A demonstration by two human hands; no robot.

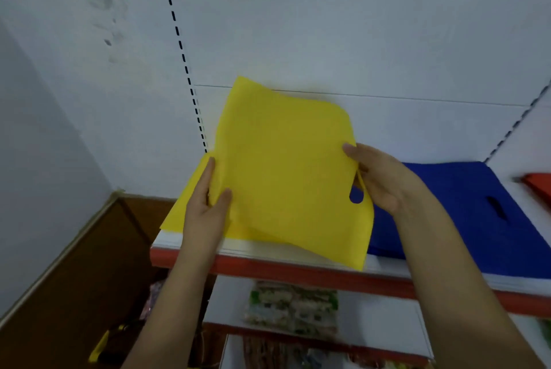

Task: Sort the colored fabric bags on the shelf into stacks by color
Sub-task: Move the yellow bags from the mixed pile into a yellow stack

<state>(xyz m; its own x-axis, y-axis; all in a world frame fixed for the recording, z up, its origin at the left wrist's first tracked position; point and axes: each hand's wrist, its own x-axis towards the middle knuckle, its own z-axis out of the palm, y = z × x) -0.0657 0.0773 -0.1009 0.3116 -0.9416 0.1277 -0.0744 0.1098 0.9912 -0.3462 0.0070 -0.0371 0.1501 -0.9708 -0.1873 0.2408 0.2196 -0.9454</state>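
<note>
Two hands held one yellow bag [286, 166] at the centre of the frame, lifted and tilted above the left end of the shelf [268, 271]. The left hand [205, 204] pinched the bag's left edge, thumb on the front and fingers behind the fabric. The right hand [378, 178] gripped the right edge beside the cut-out handle hole, thumb lying over the front face. Under the held bag, more yellow fabric [182, 207] lay flat on the shelf, its corner showing at centre left beneath the left hand. Just to the right, a blue bag stack [465, 204] lay flat on the same shelf, its handle slot visible; part of it showed through the yellow bag's handle hole. At the right edge of the frame, a red bag [539, 186] was partly in view. Lower shelves at the bottom centre carried blurred packaged goods [292, 309].
</note>
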